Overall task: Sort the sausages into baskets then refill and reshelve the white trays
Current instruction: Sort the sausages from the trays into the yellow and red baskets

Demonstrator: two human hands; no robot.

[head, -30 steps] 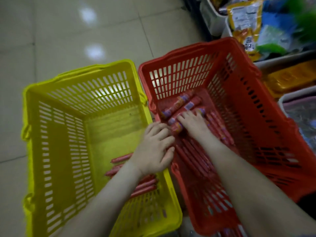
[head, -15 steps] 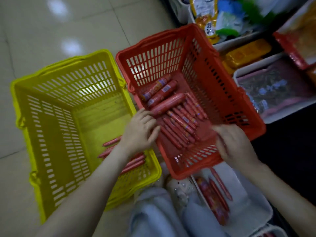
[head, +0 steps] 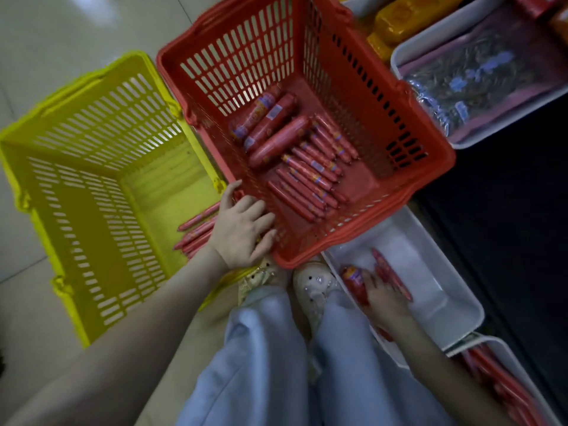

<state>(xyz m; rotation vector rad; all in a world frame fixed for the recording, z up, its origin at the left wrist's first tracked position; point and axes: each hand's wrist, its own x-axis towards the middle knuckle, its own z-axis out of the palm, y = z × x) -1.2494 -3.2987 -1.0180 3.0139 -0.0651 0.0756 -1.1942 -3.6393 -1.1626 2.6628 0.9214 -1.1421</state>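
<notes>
Moved off the red basket [head: 353, 87], the right hand [head: 384, 298] is reaching into the white tray [head: 436, 281], grip on its sausages [head: 353, 276] undeterminable, while the left hand [head: 242, 232], fingers relaxed, is steadying the basket; grabbing thick and thin together is likely risking a mis-sort

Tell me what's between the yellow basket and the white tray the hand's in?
In the head view: the person's pale shoes and light blue trouser legs, plus a corner of the red basket.

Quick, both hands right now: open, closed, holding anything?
Left hand: open, fingers spread on the red slatted plastic basket corner.
Right hand: on red wrapped sausages in the white plastic tray; grip cannot be told.
</notes>
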